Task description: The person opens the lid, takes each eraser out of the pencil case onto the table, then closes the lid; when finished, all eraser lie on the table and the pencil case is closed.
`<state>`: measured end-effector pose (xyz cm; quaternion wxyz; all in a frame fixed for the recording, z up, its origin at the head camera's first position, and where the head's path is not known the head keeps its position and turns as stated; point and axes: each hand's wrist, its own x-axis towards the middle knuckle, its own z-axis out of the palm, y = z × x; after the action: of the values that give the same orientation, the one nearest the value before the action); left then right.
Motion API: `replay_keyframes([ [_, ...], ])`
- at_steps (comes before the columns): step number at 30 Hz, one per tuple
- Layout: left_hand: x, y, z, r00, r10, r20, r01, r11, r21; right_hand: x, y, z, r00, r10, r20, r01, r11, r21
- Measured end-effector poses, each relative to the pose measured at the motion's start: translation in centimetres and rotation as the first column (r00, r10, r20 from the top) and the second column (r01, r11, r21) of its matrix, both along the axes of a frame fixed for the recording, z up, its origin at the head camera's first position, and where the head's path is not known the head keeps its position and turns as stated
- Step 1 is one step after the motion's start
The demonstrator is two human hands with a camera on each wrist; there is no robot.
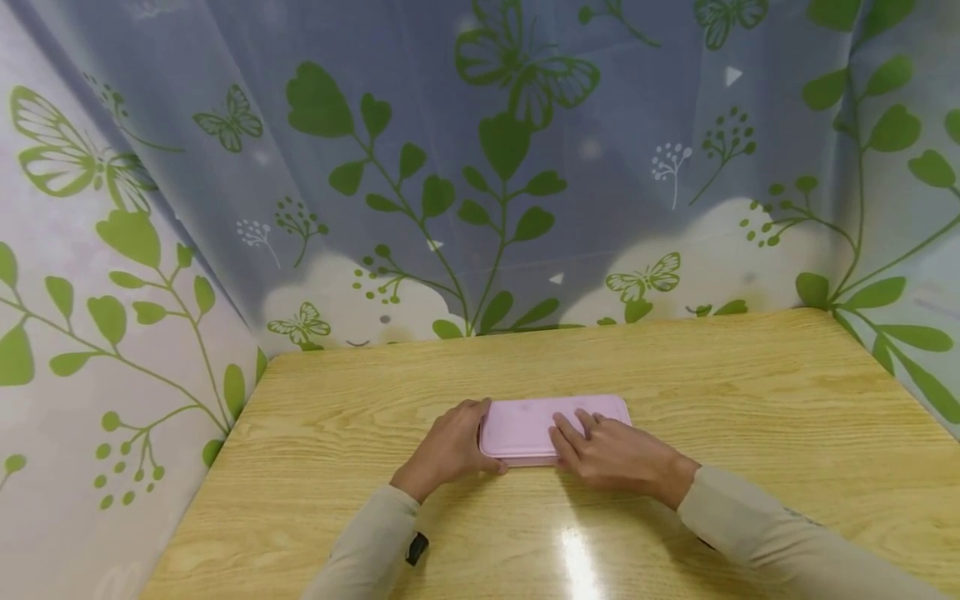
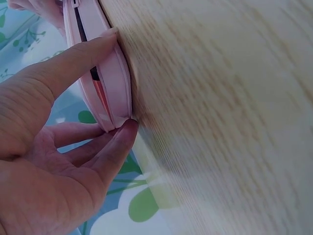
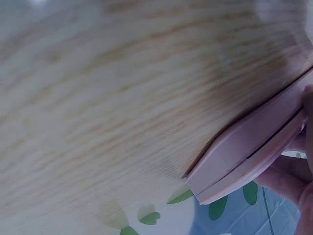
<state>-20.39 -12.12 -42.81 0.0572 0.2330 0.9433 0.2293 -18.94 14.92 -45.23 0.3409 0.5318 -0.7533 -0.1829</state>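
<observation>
A pink zippered pencil case lies flat on the wooden table. Its zip gapes along the left part of the front side, where something dark and something orange-red show inside. My left hand grips the left end, thumb along the front side and fingers around the end. A zip slider shows at the top edge of the left wrist view, close to my right hand. The right fingers lie bent over the lid, while the thumb is against the zipped front side. Whether it pinches the zip pull I cannot tell.
The wood-grain table extends around the case on all sides. Behind it and at both sides hangs a curtain printed with green leaves and butterflies. A small black object sits by the left sleeve.
</observation>
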Motion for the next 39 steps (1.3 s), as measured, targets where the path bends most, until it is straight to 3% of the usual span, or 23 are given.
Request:
replay_keyframes([
  [9, 0.2, -0.3, 0.1, 0.999, -0.010, 0.031, 0.009, 0.999, 0.042, 0.3, 0.4, 0.8, 0.999, -0.029, 0.045, 0.029, 1.000, 0.004],
  [15, -0.1, -0.7, 0.2, 0.995, -0.031, 0.092, 0.021, 0.994, 0.107, 0.5, 1.0, 1.4, 0.987, -0.062, 0.149, 0.064, 0.998, -0.004],
  [25, -0.2, -1.2, 0.4, 0.978, -0.061, 0.200, 0.014, 0.973, 0.229, 0.1, 2.7, 1.7, 0.976, 0.063, 0.210, -0.019, 0.978, -0.206],
  [31, -0.3, -1.5, 0.7, 0.967, -0.094, 0.238, 0.023, 0.959, 0.283, 0.4, 4.6, 2.2, 0.960, 0.058, 0.274, 0.017, 0.965, -0.262],
  [39, -0.3, -2.3, 1.1, 0.957, -0.074, 0.280, -0.017, 0.951, 0.309, 0.5, 6.7, 2.2, 0.942, 0.059, 0.330, 0.058, 0.941, -0.333],
])
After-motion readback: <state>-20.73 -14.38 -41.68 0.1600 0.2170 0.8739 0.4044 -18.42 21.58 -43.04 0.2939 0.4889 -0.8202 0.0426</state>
